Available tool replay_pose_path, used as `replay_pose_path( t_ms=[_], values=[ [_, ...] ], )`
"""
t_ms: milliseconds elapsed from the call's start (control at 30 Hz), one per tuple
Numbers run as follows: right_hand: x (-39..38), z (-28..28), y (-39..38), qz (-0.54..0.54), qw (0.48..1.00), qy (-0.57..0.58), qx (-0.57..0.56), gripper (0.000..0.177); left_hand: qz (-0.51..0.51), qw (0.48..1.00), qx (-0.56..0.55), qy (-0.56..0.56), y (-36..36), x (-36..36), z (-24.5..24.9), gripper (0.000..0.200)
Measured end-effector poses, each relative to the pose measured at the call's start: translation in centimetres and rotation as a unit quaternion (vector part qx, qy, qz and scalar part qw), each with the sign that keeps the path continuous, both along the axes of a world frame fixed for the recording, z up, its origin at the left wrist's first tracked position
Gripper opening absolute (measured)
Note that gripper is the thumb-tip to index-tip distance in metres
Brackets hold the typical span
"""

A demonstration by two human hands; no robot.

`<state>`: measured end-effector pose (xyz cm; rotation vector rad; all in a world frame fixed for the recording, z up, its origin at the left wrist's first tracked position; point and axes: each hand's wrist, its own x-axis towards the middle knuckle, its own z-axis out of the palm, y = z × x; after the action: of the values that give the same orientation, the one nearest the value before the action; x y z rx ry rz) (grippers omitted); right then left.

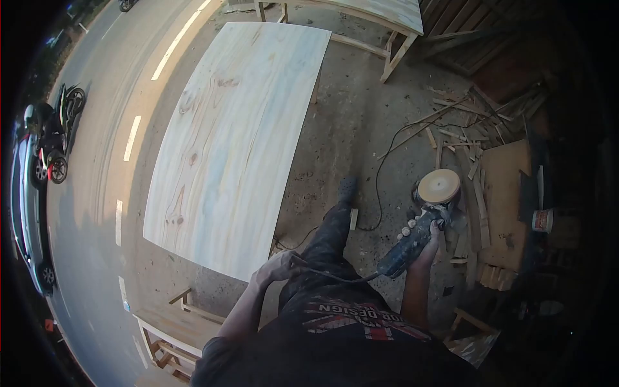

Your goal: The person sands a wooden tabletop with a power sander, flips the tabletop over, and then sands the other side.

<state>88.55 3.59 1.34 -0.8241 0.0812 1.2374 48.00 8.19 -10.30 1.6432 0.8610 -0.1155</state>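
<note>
While your right grip [434,243] clamps the dark cylindrical power sander [401,253], its round cream disc [440,186] upward, right of the pale rectangular wooden board [238,145], keep the black cord [338,277] in your closed left grip [281,266] clear of the disc.

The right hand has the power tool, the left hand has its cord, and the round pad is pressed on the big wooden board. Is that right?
Not quite: the round pad isn't pressed on the big wooden board. The head view shows it facing up, apart from the board. The right hand has the power tool, and the left hand has its cord.
</note>
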Motion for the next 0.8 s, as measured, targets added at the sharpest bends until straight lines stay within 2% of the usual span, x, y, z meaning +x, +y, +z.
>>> replay_pose_path(
  t_ms=[33,67,133,167,233,300,367,433,500,567,633,700,767,800],
  values=[
    [1.3,-0.3,3.2,0.032,0.999,0.014,-0.006,0.041,-0.001,1.0,-0.029,0.002,1.7,1.2,-2.6,0.047],
    [2.5,-0.8,6.6,0.038,0.999,0.003,0.0,0.041,0.005,1.0,-0.022,-0.009,4.7,3.1,-2.1,0.047],
    [5.3,-2.0,13.4,0.092,0.996,0.008,-0.014,0.04,0.006,0.998,0.015,0.065,11.5,7.1,1.4,0.059],
    [6.6,-2.7,16.0,0.099,0.995,-0.001,-0.019,0.04,0.045,0.995,-0.038,0.085,15.4,8.8,1.7,0.068],
    [9.7,-3.0,24.9,0.177,0.982,-0.034,-0.056,0.041,0.119,0.987,0.071,0.076,22.6,11.9,1.6,0.059],
    [12.1,-2.1,30.9,0.197,0.975,-0.046,-0.096,0.038,0.263,0.937,0.227,0.038,29.1,14.8,2.0,0.052],
    [14.6,-2.0,37.5,0.25,0.957,-0.087,-0.121,0.034,0.338,0.911,0.234,0.043,36.3,17.5,5.6,0.042],
    [16.3,-1.7,42.9,0.272,0.953,-0.071,-0.112,0.032,0.399,0.893,0.21,-0.003,43.0,19.5,7.1,0.033],
    [17.6,-0.6,48.1,0.31,0.938,-0.101,-0.116,0.039,0.451,0.862,0.227,-0.032,49.0,21.7,5.7,0.029],
    [18.3,-0.8,53.6,0.307,0.933,-0.126,-0.138,0.037,0.472,0.844,0.255,-0.013,54.7,23.7,3.3,0.026],
    [19.9,-2.6,59.0,0.371,0.906,-0.167,-0.117,0.03,0.493,0.824,0.279,0.004,60.0,25.8,-0.5,0.026],
    [20.9,-5.1,64.8,0.403,0.89,-0.171,-0.128,0.031,0.514,0.804,0.298,0.028,64.2,28.2,-2.8,0.027],
    [21.5,-8.8,70.3,0.46,0.847,-0.22,-0.149,0.035,0.511,0.766,0.372,0.118,68.1,30.3,-5.3,0.033],
    [21.7,-10.9,73.0,0.483,0.835,-0.217,-0.15,0.037,0.51,0.769,0.363,0.131,69.9,31.1,-6.8,0.033]
  ],
)
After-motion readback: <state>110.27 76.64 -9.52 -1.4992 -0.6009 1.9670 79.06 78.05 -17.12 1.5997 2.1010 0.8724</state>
